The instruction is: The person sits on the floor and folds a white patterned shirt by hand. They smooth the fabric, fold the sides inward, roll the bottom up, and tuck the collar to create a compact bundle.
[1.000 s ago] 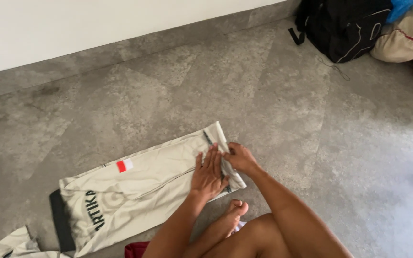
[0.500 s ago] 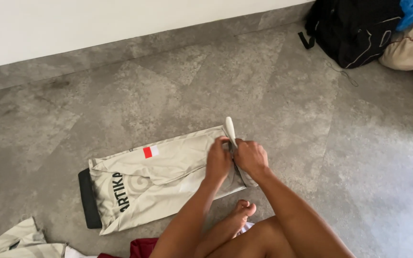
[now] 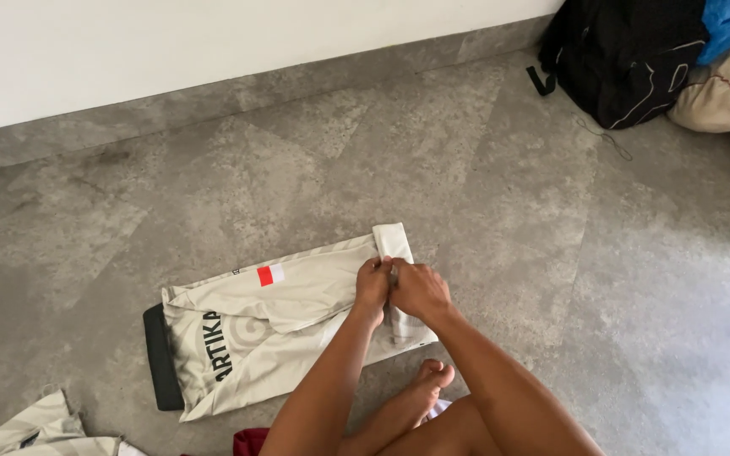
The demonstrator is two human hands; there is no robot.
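Note:
A cream-coloured garment (image 3: 272, 325) with a small red-and-white patch and dark lettering lies folded flat on the grey stone floor. Its right end is rolled up into a narrow tube (image 3: 393, 242). My left hand (image 3: 373, 285) and my right hand (image 3: 416, 290) sit side by side on that rolled end, fingers curled over the fabric and gripping it. A black band (image 3: 159, 359) edges the garment's left end. My bare legs and a foot (image 3: 428, 380) show below the hands.
A black backpack (image 3: 627, 55) leans at the wall, top right, with a blue item and a beige cushion (image 3: 724, 89) beside it. More pale cloth (image 3: 35, 426) lies at the bottom left. A dark red cloth (image 3: 251, 441) peeks by my leg. The wall's base (image 3: 213, 93) runs along the back.
The garment's right end has been rolled further inward into a tighter tube. Both hands stay on it. The view has shifted, so the garment sits more to the right.

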